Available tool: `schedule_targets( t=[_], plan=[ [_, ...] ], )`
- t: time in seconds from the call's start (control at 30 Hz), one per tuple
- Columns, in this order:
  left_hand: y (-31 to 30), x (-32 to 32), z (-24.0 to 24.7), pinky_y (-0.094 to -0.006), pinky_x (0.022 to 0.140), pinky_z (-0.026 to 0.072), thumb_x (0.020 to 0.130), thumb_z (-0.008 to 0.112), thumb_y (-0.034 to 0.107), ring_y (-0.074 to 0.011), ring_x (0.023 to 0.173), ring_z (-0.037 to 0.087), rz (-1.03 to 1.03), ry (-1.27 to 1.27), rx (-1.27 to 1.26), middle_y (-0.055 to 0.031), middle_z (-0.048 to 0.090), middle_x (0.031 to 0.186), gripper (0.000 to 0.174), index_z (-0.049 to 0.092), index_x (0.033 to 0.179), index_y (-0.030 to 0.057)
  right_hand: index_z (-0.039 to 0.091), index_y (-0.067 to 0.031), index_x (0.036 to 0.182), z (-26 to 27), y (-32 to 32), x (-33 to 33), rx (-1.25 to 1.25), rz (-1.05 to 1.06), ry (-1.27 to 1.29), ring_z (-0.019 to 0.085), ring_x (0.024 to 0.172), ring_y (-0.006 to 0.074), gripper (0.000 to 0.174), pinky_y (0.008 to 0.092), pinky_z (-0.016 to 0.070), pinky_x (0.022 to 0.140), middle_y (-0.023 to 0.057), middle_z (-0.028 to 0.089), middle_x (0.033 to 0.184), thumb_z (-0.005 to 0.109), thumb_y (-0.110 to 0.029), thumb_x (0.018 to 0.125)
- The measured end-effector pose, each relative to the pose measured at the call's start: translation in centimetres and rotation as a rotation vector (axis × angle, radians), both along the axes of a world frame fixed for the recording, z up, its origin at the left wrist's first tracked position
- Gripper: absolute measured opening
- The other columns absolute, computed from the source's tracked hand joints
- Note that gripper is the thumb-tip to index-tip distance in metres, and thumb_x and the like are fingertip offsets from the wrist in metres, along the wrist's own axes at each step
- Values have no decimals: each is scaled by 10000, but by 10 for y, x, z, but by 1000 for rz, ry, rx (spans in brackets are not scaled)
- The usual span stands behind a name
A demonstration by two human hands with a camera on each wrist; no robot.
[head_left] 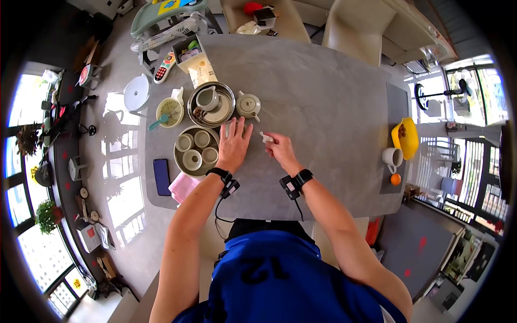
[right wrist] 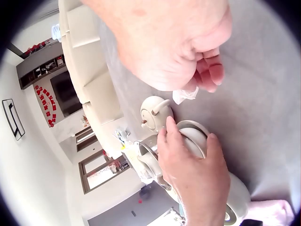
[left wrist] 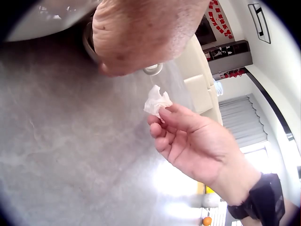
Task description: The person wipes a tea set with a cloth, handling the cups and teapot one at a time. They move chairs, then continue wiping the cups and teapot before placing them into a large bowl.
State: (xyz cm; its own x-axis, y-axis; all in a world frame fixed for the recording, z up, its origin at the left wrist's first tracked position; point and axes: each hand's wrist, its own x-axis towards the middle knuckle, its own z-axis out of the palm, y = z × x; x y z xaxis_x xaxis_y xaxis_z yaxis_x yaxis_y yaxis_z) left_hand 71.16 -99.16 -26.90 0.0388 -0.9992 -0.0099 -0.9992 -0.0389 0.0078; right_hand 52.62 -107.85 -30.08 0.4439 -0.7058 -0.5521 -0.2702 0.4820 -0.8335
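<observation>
My right hand (head_left: 284,149) pinches a crumpled white tissue (left wrist: 156,102) between thumb and fingers, over the grey table. Fingers extended, my left hand (head_left: 233,146) lies beside the right edges of two round metal dishes. One dish (head_left: 179,162) holds several small pale cups (head_left: 202,139). In the other dish (head_left: 232,110) sit a small pitcher (head_left: 207,99) and some brown pieces. In the right wrist view the left hand (right wrist: 195,181) overlaps the dishes. A pale teapot (head_left: 248,105) stands just beyond its fingertips.
To the left are a bowl (head_left: 170,112) with a teal spoon, a dark phone (head_left: 161,177) and a pink cloth (head_left: 183,186). A box (head_left: 195,60) stands behind the dishes. At the right edge are a yellow container (head_left: 409,139), a white mug (head_left: 392,156) and an orange (head_left: 395,179).
</observation>
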Motion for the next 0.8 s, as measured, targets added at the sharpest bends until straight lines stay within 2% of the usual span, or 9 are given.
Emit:
schedule_targets(
  t=[0.07,0.17,0.2,0.3,0.4,0.5,0.53,0.63,0.8],
  plan=[
    [0,-1,1,-575,1193,341,927,618,123,-358,1468,419,-9,-23,-25,-156,439,1589,588,521,1507,103,705,46,1229,-4,2,2,12,-36,-40,629,670,81,282,243,467,544,16,688,844,672,-87,983],
    [3,-9,14,-535,1171,369,929,609,136,-332,1429,460,-49,231,-119,-158,485,1536,564,531,1485,83,714,35,1143,-3,12,-4,74,-85,-61,649,676,102,214,254,487,563,32,705,837,686,-102,981],
    [8,-14,22,-481,1089,451,902,636,95,-337,1320,548,-70,355,-135,-173,548,1454,572,533,1463,55,715,28,1099,0,17,-6,120,-78,-81,654,670,108,182,258,492,559,41,710,823,696,-104,975],
    [38,-31,26,-449,975,534,842,730,46,-363,1167,640,-53,802,-108,-210,622,1345,643,543,1456,18,717,14,1031,8,40,-21,205,12,-141,666,665,123,143,265,507,566,62,719,800,719,-112,963],
    [66,-43,5,-400,815,575,860,710,-7,-359,963,708,-65,1036,-138,-199,713,1082,440,668,1298,-8,715,13,1061,5,59,-35,202,137,-176,671,679,136,170,263,515,597,67,722,816,732,-123,962],
    [92,-48,25,-379,739,571,892,708,4,-285,806,728,245,1191,36,-175,733,912,273,745,1161,-18,712,11,1039,14,87,-39,288,122,-222,670,677,140,147,261,517,602,78,733,834,742,-112,964],
    [101,-48,26,-341,674,559,918,722,39,-184,711,703,400,1280,112,-135,754,840,225,767,1127,-30,711,10,1033,16,100,-40,308,110,-240,669,675,141,137,262,517,602,80,735,839,743,-105,965],
    [130,-52,25,-308,639,548,952,724,76,-121,702,679,606,1535,122,-104,766,822,201,776,1106,-42,706,9,1003,26,117,-43,326,170,-282,683,676,147,119,273,539,600,89,739,842,755,-93,966],
    [167,-55,57,-286,627,568,961,731,92,-119,703,699,712,1496,286,-75,756,800,166,783,1054,-35,688,18,1036,44,141,-52,271,318,-309,703,677,159,162,286,567,590,101,738,821,768,-103,964]
  ],
)
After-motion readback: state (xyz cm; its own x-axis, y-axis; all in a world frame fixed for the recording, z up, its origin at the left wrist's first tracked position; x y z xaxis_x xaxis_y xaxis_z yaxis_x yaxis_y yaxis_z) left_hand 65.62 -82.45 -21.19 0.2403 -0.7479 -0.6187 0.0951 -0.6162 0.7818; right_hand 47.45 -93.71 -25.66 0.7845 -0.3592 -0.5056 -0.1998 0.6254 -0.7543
